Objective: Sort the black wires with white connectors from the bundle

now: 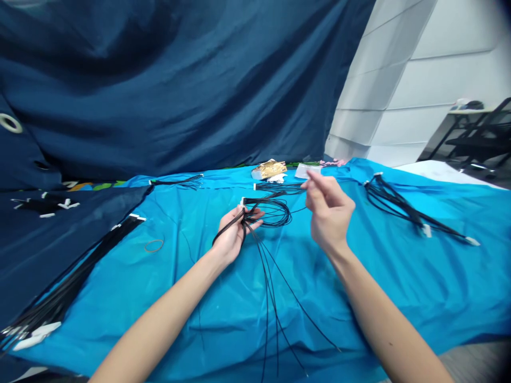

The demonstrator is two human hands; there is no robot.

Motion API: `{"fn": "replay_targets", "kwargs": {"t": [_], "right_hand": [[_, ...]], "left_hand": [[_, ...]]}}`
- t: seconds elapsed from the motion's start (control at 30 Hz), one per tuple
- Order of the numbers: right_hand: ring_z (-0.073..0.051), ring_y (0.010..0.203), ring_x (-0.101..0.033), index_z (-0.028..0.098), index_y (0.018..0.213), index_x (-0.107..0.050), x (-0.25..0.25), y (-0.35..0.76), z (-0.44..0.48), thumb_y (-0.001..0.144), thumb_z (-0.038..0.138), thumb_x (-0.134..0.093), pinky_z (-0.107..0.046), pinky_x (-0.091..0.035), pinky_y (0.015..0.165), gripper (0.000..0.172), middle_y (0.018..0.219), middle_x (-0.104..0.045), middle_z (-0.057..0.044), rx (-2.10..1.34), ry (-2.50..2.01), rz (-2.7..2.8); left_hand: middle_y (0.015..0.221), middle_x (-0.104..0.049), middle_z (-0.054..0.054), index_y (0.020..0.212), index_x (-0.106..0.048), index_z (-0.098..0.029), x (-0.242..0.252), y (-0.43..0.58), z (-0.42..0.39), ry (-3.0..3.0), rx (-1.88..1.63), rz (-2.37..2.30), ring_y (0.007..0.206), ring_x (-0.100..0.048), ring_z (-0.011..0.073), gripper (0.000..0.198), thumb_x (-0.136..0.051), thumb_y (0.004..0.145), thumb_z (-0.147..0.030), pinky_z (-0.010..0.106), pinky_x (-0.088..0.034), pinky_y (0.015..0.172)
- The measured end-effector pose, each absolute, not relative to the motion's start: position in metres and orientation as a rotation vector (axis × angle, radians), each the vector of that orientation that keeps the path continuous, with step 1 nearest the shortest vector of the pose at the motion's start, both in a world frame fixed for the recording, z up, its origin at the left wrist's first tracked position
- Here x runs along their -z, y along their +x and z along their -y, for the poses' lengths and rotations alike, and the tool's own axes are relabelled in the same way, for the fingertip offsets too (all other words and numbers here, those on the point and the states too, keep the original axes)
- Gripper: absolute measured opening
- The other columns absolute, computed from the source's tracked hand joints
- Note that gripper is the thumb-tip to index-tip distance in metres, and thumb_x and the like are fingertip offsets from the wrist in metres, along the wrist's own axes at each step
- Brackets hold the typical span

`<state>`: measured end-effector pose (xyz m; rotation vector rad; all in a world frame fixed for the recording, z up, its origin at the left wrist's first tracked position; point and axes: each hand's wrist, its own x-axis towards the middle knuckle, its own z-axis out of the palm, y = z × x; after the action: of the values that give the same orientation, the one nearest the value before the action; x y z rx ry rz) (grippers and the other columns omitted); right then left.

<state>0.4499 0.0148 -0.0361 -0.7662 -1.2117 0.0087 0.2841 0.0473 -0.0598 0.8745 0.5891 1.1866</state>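
Observation:
My left hand point(235, 234), palm up, holds a bundle of thin black wires point(275, 221) with a white connector point(242, 201) at its top end. Part of the bundle loops to the right of the fingers, and several loose ends hang towards the table's front edge. To the right, my right hand point(329, 210) is raised with its fingers pinched together. One thin strand runs from the loop to this hand; its end is hidden by the fingers. Behind the loop, another black wire bundle point(279, 188) with a white connector lies on the blue cloth point(223, 324).
More black wire bundles lie at the left point(88, 266), far left point(179, 182) and right point(399, 207). A rubber band point(154, 246) lies on the cloth. A gold packet point(270, 169) and a white paper point(307, 170) are at the back, before a dark blue curtain point(179, 80).

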Motion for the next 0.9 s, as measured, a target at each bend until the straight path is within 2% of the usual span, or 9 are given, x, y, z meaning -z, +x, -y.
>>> {"fn": "replay_targets", "kwargs": {"t": [0.1, 0.2, 0.47, 0.9], "right_hand": [[-0.011, 0.063, -0.053, 0.024, 0.086, -0.067, 0.040, 0.441, -0.008, 0.079, 0.024, -0.061, -0.026, -0.041, 0.056, 0.009, 0.073, -0.061, -0.001, 0.418, -0.816, 1.464], [-0.010, 0.058, -0.048, 0.019, 0.076, -0.066, 0.045, 0.431, -0.006, 0.078, 0.019, -0.062, -0.026, -0.039, 0.055, 0.004, 0.065, -0.061, -0.001, 0.616, -0.819, 1.631], [-0.011, 0.059, -0.041, 0.019, 0.072, -0.064, 0.057, 0.425, -0.011, 0.080, 0.021, -0.057, -0.026, -0.034, 0.056, 0.011, 0.061, -0.057, 0.001, 0.691, -0.907, 1.696], [-0.011, 0.058, -0.037, 0.019, 0.066, -0.061, 0.059, 0.422, -0.010, 0.079, 0.020, -0.058, -0.026, -0.033, 0.056, 0.013, 0.058, -0.054, 0.001, 0.741, -0.933, 1.694]], "left_hand": [[0.083, -0.067, 0.011, 0.076, -0.059, -0.011, 0.061, 0.286, -0.044, 0.933, -1.245, -0.571, 0.084, -0.064, 0.0224, 0.018, -0.058, 0.079, -0.028, 0.042, -0.048, 0.082], [0.085, -0.067, 0.009, 0.077, -0.060, -0.011, 0.062, 0.287, -0.043, 0.969, -1.299, -0.536, 0.084, -0.064, 0.0206, 0.020, -0.061, 0.076, -0.031, 0.039, -0.048, 0.082], [0.086, -0.066, 0.009, 0.078, -0.061, -0.011, 0.058, 0.291, -0.037, 1.041, -1.337, -0.580, 0.082, -0.063, 0.0186, 0.027, -0.063, 0.073, -0.038, 0.033, -0.050, 0.078], [0.082, -0.066, 0.007, 0.076, -0.061, -0.013, 0.058, 0.294, -0.034, 1.073, -1.370, -0.617, 0.078, -0.062, 0.0176, 0.026, -0.062, 0.074, -0.039, 0.027, -0.050, 0.071]]}}
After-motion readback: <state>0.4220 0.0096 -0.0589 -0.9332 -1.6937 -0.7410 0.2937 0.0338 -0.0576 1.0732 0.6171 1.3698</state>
